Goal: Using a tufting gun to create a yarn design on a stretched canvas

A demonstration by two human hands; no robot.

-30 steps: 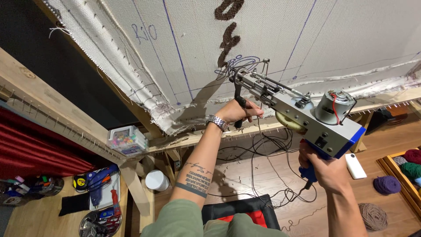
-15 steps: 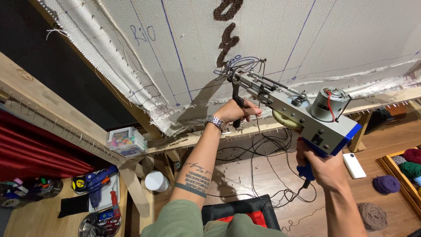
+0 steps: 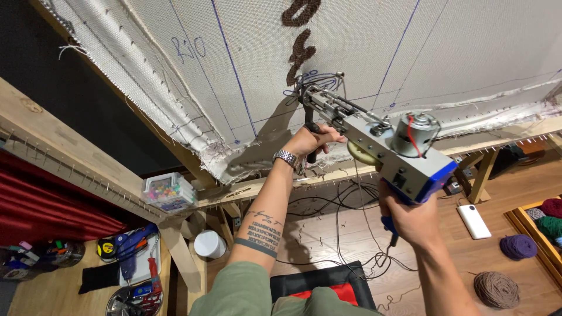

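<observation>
Overhead, tufting gun (image 3: 380,143) nosed against cloth (image 3: 363,52). Left hand (image 3: 310,142) closed round front handle; right hand (image 3: 413,219) closed round rear grip.

A rug-tufting workshop. Backing cloth (image 3: 374,52) marked with blue guide lines is stretched over a wooden frame (image 3: 76,158) studded with nails. Balls of yarn (image 3: 496,289) lie on the wood floor (image 3: 503,234), cables (image 3: 345,234) trail across it, and a tray of hand tools (image 3: 132,263) sits below the frame.
</observation>
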